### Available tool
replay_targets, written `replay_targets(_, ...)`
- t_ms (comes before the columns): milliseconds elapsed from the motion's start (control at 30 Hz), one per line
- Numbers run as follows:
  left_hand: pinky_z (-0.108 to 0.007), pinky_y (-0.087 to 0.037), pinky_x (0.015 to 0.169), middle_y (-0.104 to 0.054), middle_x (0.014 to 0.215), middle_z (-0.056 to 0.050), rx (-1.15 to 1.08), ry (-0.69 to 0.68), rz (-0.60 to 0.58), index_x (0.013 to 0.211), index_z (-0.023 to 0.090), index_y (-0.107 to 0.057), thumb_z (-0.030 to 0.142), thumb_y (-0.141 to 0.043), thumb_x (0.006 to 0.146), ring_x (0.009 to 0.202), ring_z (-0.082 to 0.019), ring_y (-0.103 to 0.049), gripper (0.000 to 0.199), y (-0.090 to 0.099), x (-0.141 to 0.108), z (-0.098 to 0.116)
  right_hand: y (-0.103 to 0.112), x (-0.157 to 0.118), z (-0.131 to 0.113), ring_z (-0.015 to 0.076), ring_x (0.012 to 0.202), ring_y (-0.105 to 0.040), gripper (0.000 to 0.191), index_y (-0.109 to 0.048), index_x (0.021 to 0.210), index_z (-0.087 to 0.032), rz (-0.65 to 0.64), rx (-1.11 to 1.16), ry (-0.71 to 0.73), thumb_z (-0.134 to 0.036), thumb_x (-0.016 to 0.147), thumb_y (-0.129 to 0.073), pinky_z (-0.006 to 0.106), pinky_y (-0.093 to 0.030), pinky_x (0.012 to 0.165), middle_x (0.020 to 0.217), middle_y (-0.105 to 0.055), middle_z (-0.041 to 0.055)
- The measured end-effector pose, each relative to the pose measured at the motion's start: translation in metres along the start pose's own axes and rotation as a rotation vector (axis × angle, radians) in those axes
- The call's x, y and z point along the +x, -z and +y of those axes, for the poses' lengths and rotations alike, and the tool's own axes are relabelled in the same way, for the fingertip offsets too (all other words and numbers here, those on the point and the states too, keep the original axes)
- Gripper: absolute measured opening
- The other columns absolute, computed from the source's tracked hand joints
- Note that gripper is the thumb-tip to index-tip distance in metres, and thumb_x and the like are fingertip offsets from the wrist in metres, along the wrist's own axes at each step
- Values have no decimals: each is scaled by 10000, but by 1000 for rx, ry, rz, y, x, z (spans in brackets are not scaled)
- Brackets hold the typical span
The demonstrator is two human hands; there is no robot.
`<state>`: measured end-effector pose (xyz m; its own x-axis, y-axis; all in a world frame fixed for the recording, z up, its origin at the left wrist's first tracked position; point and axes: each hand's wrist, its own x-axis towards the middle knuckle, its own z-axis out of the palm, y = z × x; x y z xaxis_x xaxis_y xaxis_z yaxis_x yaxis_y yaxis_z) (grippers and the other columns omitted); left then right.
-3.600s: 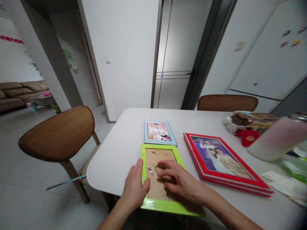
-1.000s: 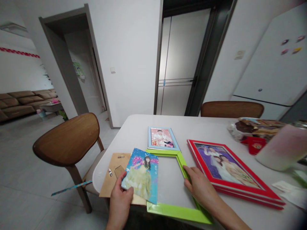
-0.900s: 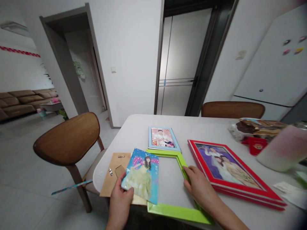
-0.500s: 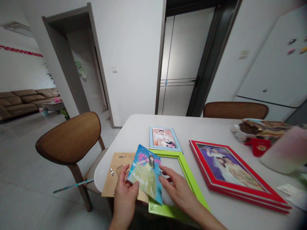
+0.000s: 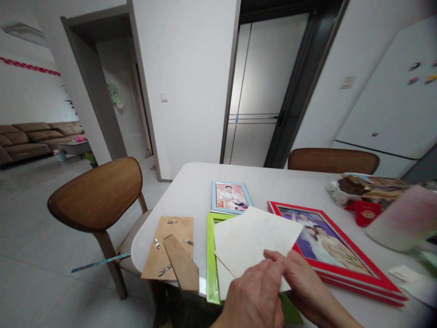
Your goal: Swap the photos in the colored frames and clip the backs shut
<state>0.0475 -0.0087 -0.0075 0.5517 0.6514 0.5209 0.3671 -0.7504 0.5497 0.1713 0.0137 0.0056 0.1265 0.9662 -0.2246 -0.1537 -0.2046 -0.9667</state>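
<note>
A photo print (image 5: 256, 230) lies tilted over the lime-green picture frame (image 5: 212, 264), its plain white back facing up. My right hand (image 5: 303, 282) grips the print's near right edge, with a finger or thumb on top. In front of that edge is my left hand (image 5: 252, 291), its fingers curled in against the print and overlapping my right hand; its fingertips are partly hidden. Another white surface (image 5: 225, 280) shows below the print, inside the frame. To the left rests the frame's brown backing board (image 5: 155, 259) with metal clips and a stand leg (image 5: 180, 266).
Behind the green frame lies a light-blue framed photo (image 5: 213, 198). Stacked red frames (image 5: 341, 246) hold a group photo at right. Beyond them are a red packet (image 5: 367, 213), a pinkish container (image 5: 399, 221) and plastic bags (image 5: 372, 187). Wooden chairs (image 5: 99, 196) stand around the white table (image 5: 177, 196).
The print has been turned from its picture side to its white back and moved right, over the green frame. Both hands shifted right, and the left now overlaps the right.
</note>
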Motion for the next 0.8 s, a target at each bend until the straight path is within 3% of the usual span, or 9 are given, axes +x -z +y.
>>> replay_targets(67, -377, -386, 927, -450, 1216, -149, -5, 118, -2, 1216, 101, -341, 145, -512, 658, 1100, -254, -428, 585, 3, -4, -6, 10, 4, 5, 239, 699, -618, 474, -494, 1096, -118, -7, 18, -58, -283, 651, -515, 319, -474, 586, 813, -672, 97)
replay_targets(200, -429, -308, 972, -422, 1238, -156, 43, 412, 139, 1197, 98, -375, 216, -507, 693, 1151, -262, -366, 534, 19, -16, -32, 24, 9, 7, 228, 651, -622, 563, -407, 1175, -117, 32, 36, -89, -232, 632, -503, 296, -468, 528, 836, -668, 103)
replay_targets(300, -446, -306, 965, -446, 1218, -161, 42, 522, 111, 1188, 94, -393, 212, -503, 689, 1137, -264, -387, 524, 23, -26, -51, 23, 11, 10, 218, 608, -620, 597, -376, 1196, -115, 34, 4, -82, -181, 611, -478, 292, -467, 523, 789, -674, 88)
replay_targets(467, -478, -248, 986, -364, 1288, -150, 47, 461, -13, 1190, 128, -408, 239, -533, 683, 1198, -271, -298, 535, 12, -39, -59, 10, 15, 20, 213, 601, -620, 644, -311, 1222, -116, -88, -5, -126, -129, 592, -442, 296, -466, 514, 770, -671, 79)
replay_targets(667, -492, -245, 980, -337, 1297, -173, 112, 400, -95, 1209, 100, -379, 308, -517, 726, 1209, -272, -274, 543, 11, -42, -58, 11, 28, 22, 196, 668, -622, 550, -339, 1158, -128, -167, -48, -110, -138, 624, -473, 296, -471, 574, 878, -653, 87)
replay_targets(800, -508, -241, 975, -346, 1294, -164, 125, 351, -108, 1213, 133, -374, 364, -585, 682, 1204, -287, -279, 617, 11, -43, -61, 11, 37, 19, 189, 683, -617, 458, -372, 1093, -114, -198, -149, -78, -177, 652, -479, 299, -465, 603, 857, -653, 89)
